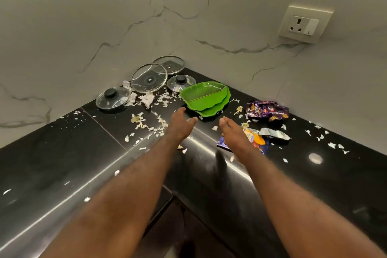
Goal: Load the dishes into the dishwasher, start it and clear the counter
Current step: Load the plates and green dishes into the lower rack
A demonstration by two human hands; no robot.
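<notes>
A person stands at a black corner counter [62, 153], both bare arms stretched forward. The left hand [180, 124] and right hand [232, 133] hover with fingers loosely apart, gripping nothing, just short of a stack of green plates [206, 98] near the corner. Four glass lids [149, 77] sit behind and to the left, among scattered pale peelings [165, 98]. Crumpled snack wrappers [268, 110] lie right of the plates, one partly under the right hand.

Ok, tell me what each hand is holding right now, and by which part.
Nothing: left hand and right hand are both open and empty, near the green plates.
</notes>
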